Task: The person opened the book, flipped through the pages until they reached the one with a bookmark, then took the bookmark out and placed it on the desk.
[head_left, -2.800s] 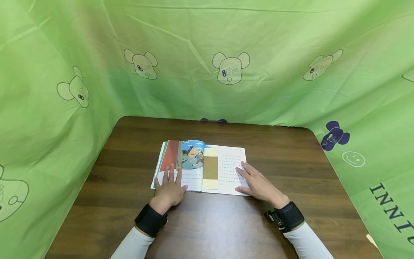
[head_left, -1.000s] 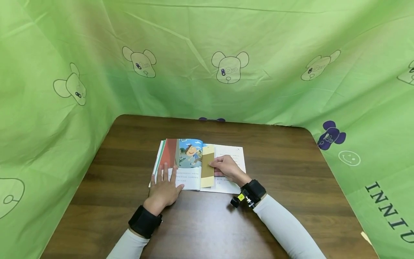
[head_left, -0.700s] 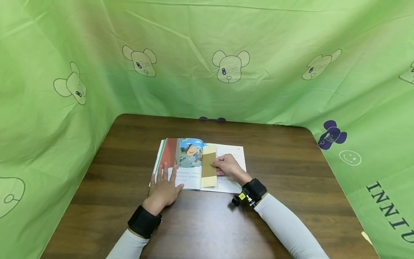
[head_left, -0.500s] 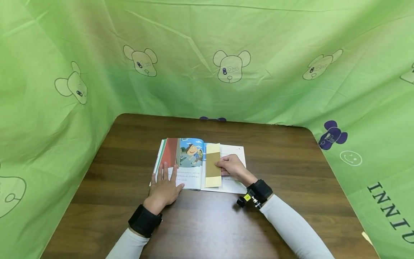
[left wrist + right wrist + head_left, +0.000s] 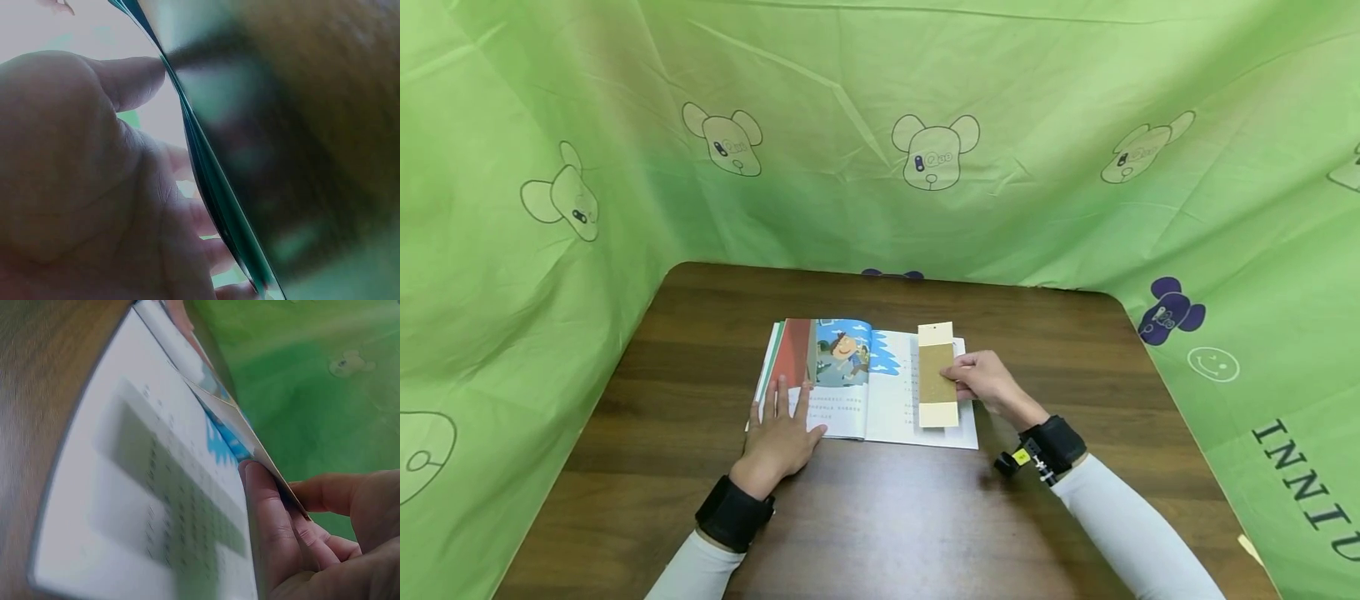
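Observation:
An illustrated book [image 5: 887, 412] lies open on the table. My left hand [image 5: 778, 442] rests spread on its left page, over the lower text, fingers straight. In the left wrist view that hand [image 5: 81, 175] is beside the book's lower edge [image 5: 212, 181]. My right hand [image 5: 992, 383] pinches the right edge of a bookmark [image 5: 937, 375], cream at both ends and gold-brown in the middle, with a small hole near its top. The right wrist view has the bookmark [image 5: 262, 450] between thumb and fingers, raised over the right page [image 5: 144, 487] and casting a shadow on it.
The dark wooden table [image 5: 715, 333] extends around the book. A green cloth [image 5: 820, 208] printed with mouse heads hangs behind and at both sides. Each wrist wears a black strap, the right one [image 5: 1051, 446] with a small device jutting out.
My right hand has gone from lying on the right page to pinching the bookmark, lifting it and carrying it rightwards from the book's middle. The left hand has stayed nearly still.

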Demonstrator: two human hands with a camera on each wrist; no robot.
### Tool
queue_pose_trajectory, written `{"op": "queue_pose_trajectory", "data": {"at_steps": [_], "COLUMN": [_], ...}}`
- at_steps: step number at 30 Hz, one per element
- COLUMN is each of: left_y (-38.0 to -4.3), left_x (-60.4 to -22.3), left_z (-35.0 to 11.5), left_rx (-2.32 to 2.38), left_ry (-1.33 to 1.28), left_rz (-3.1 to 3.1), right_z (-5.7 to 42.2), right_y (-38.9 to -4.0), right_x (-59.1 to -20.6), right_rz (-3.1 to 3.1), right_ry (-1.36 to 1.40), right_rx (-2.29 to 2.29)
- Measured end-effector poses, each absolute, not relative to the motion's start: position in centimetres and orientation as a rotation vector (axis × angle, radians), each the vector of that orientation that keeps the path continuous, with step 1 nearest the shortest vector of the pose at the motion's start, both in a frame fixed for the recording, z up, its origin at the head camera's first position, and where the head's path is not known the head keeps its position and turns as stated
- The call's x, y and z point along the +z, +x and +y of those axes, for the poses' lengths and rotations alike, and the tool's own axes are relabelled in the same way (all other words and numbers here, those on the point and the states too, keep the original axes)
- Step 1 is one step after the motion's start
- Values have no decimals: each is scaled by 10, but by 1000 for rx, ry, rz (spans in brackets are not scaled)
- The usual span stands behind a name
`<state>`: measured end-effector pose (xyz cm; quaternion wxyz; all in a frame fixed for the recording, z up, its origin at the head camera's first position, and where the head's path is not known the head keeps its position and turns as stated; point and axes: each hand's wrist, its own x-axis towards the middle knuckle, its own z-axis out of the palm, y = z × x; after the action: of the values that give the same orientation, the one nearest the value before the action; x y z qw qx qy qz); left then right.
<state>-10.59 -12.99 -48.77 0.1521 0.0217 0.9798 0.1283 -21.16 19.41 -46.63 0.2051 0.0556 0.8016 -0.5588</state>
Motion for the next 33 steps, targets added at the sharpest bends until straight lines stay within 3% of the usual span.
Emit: {"op": "queue_pose_trajectory", "data": {"at_steps": [21,33], "left_y": [-102,-104], "left_x": [-490,-494], "left_z": [-132,-135], "left_rx": [384,357], "left_ry": [89,109], "left_rz": [2821,2842], "right_z": [301,324], "right_y": [-212,-214], "right_x": [-463,-481], "right_rz": [2267,2306], "right_ry": [211,239], "right_rx": [-1531,-1399]}}
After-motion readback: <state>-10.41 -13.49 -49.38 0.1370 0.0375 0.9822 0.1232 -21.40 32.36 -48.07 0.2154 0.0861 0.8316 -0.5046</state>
